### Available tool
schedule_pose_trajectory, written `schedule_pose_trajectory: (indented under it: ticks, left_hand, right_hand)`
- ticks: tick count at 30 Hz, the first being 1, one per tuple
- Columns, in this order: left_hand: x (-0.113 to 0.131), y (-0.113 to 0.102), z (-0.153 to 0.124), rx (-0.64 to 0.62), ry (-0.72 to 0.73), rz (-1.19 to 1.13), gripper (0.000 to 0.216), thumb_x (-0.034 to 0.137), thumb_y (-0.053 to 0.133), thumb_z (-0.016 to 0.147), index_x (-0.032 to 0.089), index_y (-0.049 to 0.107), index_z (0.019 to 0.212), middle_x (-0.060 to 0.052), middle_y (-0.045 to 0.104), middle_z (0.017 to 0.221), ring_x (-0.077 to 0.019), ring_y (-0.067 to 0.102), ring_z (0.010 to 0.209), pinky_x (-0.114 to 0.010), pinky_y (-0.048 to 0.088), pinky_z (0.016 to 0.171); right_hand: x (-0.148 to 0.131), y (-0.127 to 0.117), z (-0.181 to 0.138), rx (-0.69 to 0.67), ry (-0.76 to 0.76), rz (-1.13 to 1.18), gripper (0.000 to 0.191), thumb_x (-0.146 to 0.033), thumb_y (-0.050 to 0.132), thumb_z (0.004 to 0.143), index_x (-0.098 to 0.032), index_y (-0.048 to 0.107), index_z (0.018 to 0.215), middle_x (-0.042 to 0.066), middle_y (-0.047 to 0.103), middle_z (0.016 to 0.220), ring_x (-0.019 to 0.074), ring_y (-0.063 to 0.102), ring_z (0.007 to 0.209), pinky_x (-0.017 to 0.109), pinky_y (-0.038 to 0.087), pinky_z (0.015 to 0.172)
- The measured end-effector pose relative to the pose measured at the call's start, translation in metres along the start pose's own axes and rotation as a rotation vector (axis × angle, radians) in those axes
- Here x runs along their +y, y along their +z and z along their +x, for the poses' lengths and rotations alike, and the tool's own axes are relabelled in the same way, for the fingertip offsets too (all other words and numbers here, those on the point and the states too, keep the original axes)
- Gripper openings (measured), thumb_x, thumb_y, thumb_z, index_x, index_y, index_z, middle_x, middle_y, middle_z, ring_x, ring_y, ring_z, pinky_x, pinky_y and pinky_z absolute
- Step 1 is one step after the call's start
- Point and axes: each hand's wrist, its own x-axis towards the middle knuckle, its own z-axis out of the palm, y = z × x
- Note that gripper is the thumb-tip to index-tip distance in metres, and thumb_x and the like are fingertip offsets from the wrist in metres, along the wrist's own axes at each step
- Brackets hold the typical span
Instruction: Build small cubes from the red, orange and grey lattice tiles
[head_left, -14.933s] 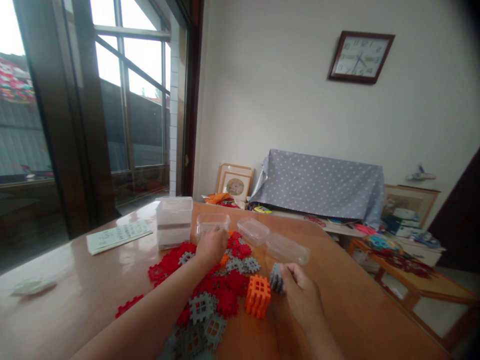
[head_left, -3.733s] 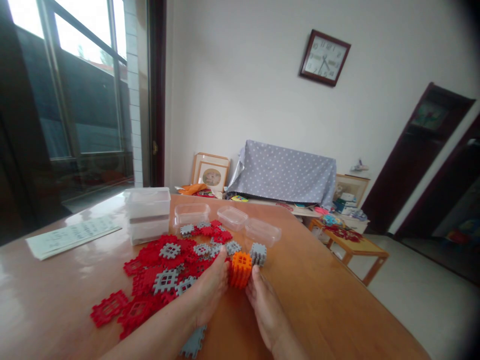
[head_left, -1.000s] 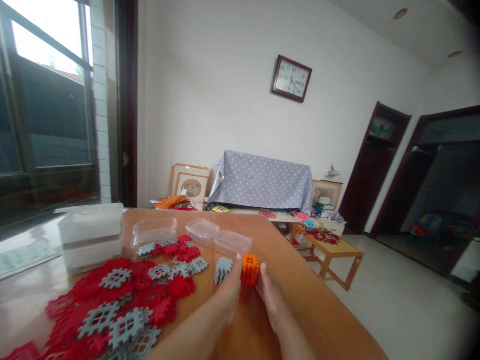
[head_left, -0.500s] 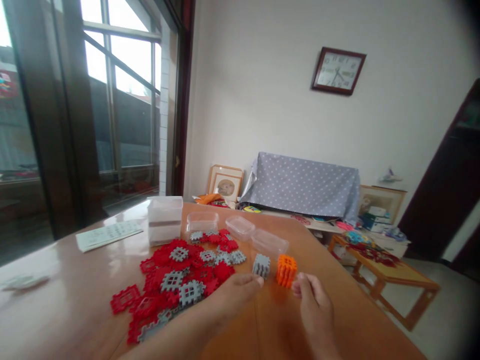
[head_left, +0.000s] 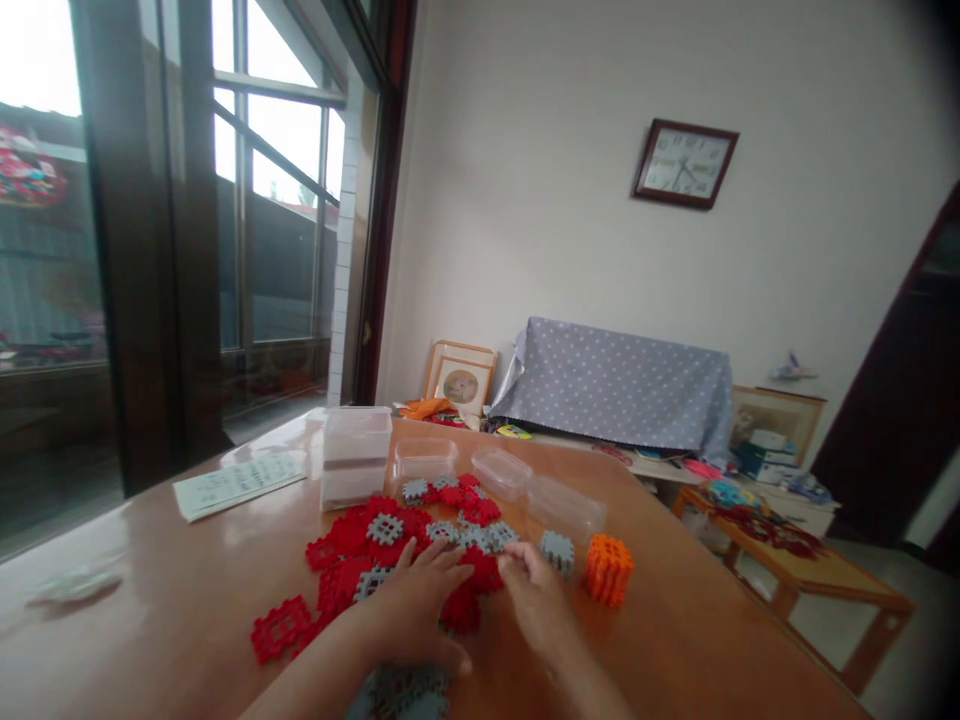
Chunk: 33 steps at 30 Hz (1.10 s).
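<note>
A pile of red (head_left: 351, 578) and grey interlocking plastic tiles (head_left: 385, 528), notched at the edges and many with window-like openings, lies on the table. Over the pile, my left hand (head_left: 420, 605) is open with fingers spread, covering some tiles. My right hand (head_left: 541, 597) reaches to the pile's right edge, thumb and fingers pinched beside red and grey tiles; whatever is between them is hidden. Just right of that hand stands a small stack of grey tiles (head_left: 557, 551), and further right a taller stack of orange tiles (head_left: 609, 570). More grey tiles (head_left: 401, 692) lie below my left wrist.
Clear plastic containers (head_left: 568, 508) stand behind the pile, with a taller translucent box (head_left: 356, 457) at the back left. Left of it lies a printed sheet (head_left: 238, 484). The wooden table's (head_left: 679, 625) right edge slopes away, with a low wooden stool (head_left: 817, 572) beyond.
Both hands have moved to the pile: my left hand has spread over it, and my right hand has left the orange stack's side, going left. The view has shifted slightly.
</note>
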Motion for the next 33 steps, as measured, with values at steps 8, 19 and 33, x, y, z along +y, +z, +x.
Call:
schedule_pose_trajectory:
  ticks: [8,19,33]
  left_hand:
    - [-0.024,-0.006,0.007,0.054,-0.105,0.085,0.071,0.05,0.085,0.06,0.035,0.069,0.127,-0.01,0.055,0.149,-0.0422,0.025,0.151,-0.06,-0.013,0.121]
    - [-0.029,-0.013,0.012,0.018,-0.136,0.544,0.062,0.032,0.064,0.073,0.026,0.062,0.135,-0.012,0.056,0.148,-0.0359,0.04,0.144,-0.061,0.015,0.122]
    - [-0.032,-0.01,0.015,0.064,-0.11,0.579,0.043,0.026,0.053,0.082,0.024,0.068,0.122,-0.013,0.065,0.135,-0.0361,0.053,0.132,-0.065,0.022,0.117]
  right_hand:
    - [0.019,0.035,0.018,-0.102,-0.049,-0.237,0.056,-0.033,0.068,0.078,-0.024,0.065,0.133,0.01,0.064,0.138,0.0344,0.055,0.131,0.045,0.035,0.114]
    - [0.001,0.052,0.007,-0.126,-0.265,-0.244,0.052,-0.016,0.054,0.084,-0.021,0.061,0.136,0.007,0.062,0.139,0.0234,0.056,0.13,0.039,0.042,0.114]
    - [0.031,0.037,0.042,-0.015,-0.231,-0.705,0.059,-0.015,0.048,0.088,-0.007,0.049,0.146,0.022,0.053,0.147,0.0335,0.046,0.14,0.049,0.035,0.116]
